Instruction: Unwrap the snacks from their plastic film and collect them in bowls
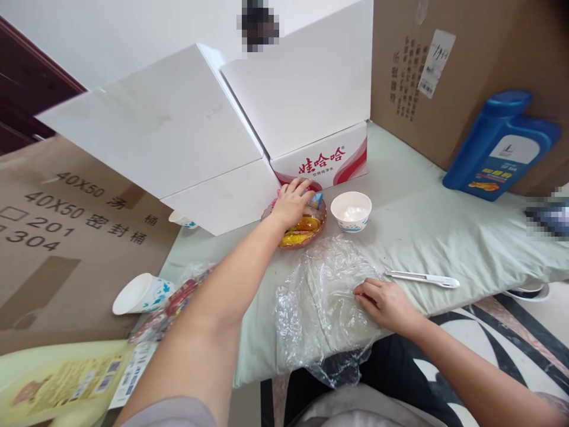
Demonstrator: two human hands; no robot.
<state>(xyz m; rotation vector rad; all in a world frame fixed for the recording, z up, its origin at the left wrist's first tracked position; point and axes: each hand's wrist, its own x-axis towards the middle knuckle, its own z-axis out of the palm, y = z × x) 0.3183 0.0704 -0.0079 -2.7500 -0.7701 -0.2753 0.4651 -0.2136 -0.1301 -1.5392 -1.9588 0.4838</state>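
Left hand (291, 204) reaches over the packets (297, 238), its fingers parted and bent downward; whether it has hold of one is hidden under the palm. Right hand (387, 305) rests on the clear plastic (326, 296), fingers curled in toward the thumb, perhaps pinching an edge, though I cannot tell.

The bench (413, 207) carries nearly everything, its pale green cloth wrinkled. A brown box (507, 47) fills the far right, and a printed carton (66, 267) the left. Between them two white boxes, one plain (146, 130) and one with red lettering (311, 83), meet at an angle, probably set back to leave the front for handling. The plastic lies crumpled nearest the body, hanging over the edge, so the right hand may be steadying it. A yellow bottle (62, 379) is at lower left; a blue bottle (498, 148) is by the brown box.

The reddish bowl (320, 231) holding the packets sits in front of where the white boxes meet, within easy reach. Just beside it is a paper bowl (351, 220) with something white inside. A paper cup (140, 295) tilts near the carton. Smallest, a slim white cutter (424, 279) lies near the right hand, seemingly placed handy.
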